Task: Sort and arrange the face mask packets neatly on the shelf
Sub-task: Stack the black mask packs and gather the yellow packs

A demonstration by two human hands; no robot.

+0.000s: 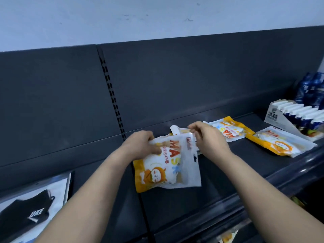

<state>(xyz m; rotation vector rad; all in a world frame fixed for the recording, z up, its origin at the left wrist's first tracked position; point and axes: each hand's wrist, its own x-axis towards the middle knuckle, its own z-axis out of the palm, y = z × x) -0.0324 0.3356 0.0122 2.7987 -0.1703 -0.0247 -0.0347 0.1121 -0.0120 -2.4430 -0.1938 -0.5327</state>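
Fingers of the left hand (142,144) curl round the upper left corner of an orange mask packet (163,169) at the middle of the shelf (175,207). The right hand (206,137) pinches its white top edge. A second packet (228,128) and a third packet (280,142) lie flat toward the shelf's right end.

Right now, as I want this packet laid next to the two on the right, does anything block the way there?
Nothing visible does. The left hand and right hand grip the held packet; the visible shelf between it and the nearest lying packet carries nothing.

Three orange mask packets (164,165) (228,128) (280,142), one black mask packet (31,213), one carton display box (273,114).
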